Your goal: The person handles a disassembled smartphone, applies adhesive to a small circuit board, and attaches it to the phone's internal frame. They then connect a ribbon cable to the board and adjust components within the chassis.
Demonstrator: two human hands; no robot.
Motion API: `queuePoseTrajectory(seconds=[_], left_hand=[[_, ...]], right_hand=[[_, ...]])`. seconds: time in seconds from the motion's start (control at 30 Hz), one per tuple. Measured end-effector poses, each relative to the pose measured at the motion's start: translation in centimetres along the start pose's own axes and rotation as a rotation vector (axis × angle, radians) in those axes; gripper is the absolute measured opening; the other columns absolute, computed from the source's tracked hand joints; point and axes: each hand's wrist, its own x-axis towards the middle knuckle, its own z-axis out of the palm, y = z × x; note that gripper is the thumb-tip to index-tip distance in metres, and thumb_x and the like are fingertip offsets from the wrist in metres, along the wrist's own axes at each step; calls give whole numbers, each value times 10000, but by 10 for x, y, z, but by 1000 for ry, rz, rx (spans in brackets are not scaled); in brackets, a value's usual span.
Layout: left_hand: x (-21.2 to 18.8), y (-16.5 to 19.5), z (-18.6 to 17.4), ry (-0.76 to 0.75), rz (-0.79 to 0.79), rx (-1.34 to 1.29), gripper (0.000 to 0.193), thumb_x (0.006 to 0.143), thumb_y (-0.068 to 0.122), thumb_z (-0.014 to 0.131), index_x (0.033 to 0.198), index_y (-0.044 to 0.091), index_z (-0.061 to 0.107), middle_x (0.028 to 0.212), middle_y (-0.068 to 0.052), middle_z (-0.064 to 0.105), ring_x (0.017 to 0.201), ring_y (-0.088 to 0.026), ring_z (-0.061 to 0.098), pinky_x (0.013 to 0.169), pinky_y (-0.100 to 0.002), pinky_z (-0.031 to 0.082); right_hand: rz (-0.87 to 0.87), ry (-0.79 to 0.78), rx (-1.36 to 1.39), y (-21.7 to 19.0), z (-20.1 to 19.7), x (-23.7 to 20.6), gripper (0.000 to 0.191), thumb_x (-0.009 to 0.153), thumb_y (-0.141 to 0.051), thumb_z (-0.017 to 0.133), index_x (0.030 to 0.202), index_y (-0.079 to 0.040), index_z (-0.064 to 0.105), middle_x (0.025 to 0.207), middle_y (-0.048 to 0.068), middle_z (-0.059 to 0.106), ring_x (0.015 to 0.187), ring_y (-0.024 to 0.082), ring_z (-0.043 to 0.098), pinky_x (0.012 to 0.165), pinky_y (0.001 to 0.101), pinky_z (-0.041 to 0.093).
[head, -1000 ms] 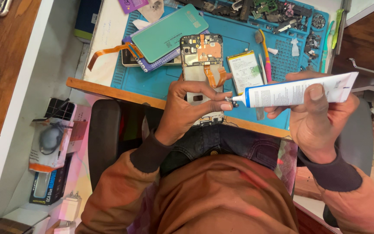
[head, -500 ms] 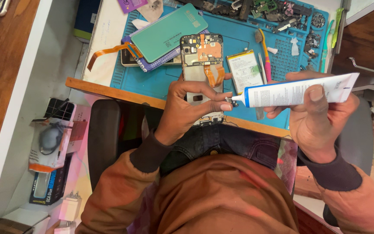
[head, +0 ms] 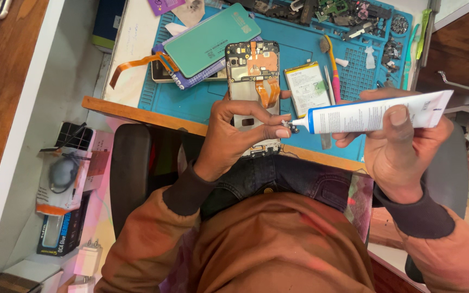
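Gripping an opened phone point(head: 253, 87) in the left hand point(head: 240, 135), glue tube point(head: 375, 113) in the right hand point(head: 403, 146).
Left hand fingers wrap the phone's lower half, back cover off, orange flex cables exposed above the fingers. Right hand clenched around the white tube with blue band; nozzle tip touches the phone's right edge, just beside the left fingertips. Beyond both hands: blue work mat point(head: 202, 106), loose battery point(head: 306, 88) just right of the phone, green back cover point(head: 213, 46) to its upper left.
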Motion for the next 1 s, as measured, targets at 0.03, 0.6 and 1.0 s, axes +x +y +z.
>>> queuePoseTrajectory(seconds=[0.03, 0.6, 1.0], left_hand=[[0, 0, 0, -6, 6, 2, 101, 832, 36, 872, 880, 39, 783, 1013, -109, 782, 1281, -280, 694, 1055, -398, 610], [0, 0, 0, -10, 23, 13, 101, 839, 12, 870, 864, 22, 772, 1007, -118, 774, 1310, -299, 678, 1055, -410, 623], [-2, -5, -4, -7, -25, -104, 71, 874, -36, 827, 882, 1, 766, 901, -124, 770, 1195, -267, 739, 972, -370, 642]], right_hand=[[0, 1, 1, 0, 0, 0, 457, 1161, -305, 690, 1150, 148, 636, 874, 204, 674, 717, 324, 723, 577, 409, 623], [34, -4, 32, -1, 0, -1, 448, 1154, -309, 700, 1153, 135, 644, 871, 219, 679, 693, 321, 710, 559, 407, 600], [462, 340, 642, 8, -13, 21, 334, 1048, -211, 692, 1254, 36, 605, 1142, 170, 687, 1000, 254, 690, 807, 262, 606]])
